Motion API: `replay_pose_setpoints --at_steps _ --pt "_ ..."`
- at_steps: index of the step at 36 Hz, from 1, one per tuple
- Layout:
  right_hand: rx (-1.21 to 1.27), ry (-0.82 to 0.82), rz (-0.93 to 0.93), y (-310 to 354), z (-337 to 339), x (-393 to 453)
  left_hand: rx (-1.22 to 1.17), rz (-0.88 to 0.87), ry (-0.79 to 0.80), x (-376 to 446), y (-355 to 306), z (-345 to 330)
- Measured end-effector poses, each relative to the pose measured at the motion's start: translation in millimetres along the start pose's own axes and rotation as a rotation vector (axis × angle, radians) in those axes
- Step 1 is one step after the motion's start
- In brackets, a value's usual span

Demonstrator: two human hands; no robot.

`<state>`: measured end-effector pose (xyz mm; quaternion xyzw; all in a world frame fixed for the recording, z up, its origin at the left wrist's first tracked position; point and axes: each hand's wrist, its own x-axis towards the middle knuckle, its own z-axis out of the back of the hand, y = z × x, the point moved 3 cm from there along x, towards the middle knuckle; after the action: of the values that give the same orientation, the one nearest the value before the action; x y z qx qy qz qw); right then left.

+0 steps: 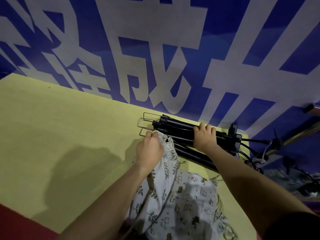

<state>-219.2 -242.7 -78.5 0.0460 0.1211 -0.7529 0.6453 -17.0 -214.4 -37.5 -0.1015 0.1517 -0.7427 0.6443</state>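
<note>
A multi-bar trouser hanger (178, 129) with black padded bars and wire loop ends lies on the yellow-green table (69, 135) near the back wall. My right hand (205, 135) grips its upper black bars from above. My left hand (149, 148) pinches the gathered waistband of white patterned trousers (166, 163), holding it at the wire end of a lower bar. A second white printed garment (190, 196) lies under my arms toward the table's front.
A blue wall (155, 49) with large white characters stands right behind the table. Black cables and a clamp (251, 144) sit at the table's right end. A dark red floor strip (17, 222) shows at lower left.
</note>
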Motion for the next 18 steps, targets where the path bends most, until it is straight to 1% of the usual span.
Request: replay_pose_setpoints --at_steps 2,7,10,13,16,18 --pt "0.006 -0.005 0.013 2 -1 8 0.006 0.005 0.004 4 3 -4" --pt "0.172 0.076 0.056 0 3 23 0.033 0.026 0.029 11 9 -12" --pt "0.127 0.096 0.079 0 4 25 0.034 0.026 0.023 14 9 -13" --pt "0.082 0.078 0.109 1 11 26 0.017 0.011 0.013 16 7 -13" --pt "0.140 0.080 0.095 2 17 23 0.017 -0.005 0.021 14 5 -15" --pt "0.183 0.120 0.081 5 18 19 0.014 -0.011 0.032 13 4 -16"
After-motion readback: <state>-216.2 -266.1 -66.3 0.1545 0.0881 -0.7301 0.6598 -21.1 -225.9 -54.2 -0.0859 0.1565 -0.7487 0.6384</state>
